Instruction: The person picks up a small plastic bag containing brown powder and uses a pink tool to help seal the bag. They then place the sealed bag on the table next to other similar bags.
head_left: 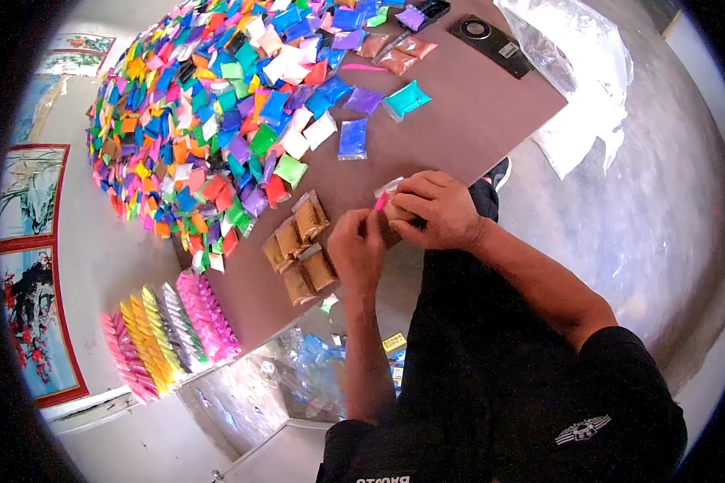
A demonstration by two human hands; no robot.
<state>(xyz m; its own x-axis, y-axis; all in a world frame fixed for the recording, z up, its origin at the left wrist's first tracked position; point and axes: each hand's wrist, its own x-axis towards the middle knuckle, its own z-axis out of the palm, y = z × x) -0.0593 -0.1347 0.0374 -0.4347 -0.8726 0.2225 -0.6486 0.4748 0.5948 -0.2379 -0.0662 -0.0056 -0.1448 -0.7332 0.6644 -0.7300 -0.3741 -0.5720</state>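
Observation:
At the table's near edge, my left hand [356,248] is closed, its fingertips pinching a slim pink stick [381,200]. The stick points up toward my right hand [437,211], whose fingers are curled over a small clear packet [388,187]. Most of that packet is hidden under my fingers, so its contents are hard to make out. Left of my left hand lie several brown-filled clear packets [308,221], set close together. A blue packet [352,139] and a teal packet [408,100] rest farther up the table.
A large heap of colourful packets [217,113] covers the table's left side. Twisted shiny bundles [165,330] lie at the lower left corner. Toward the back are a dark phone-like device [491,47] and another pink stick [364,67]. A clear plastic bag [580,80] hangs beyond the right edge.

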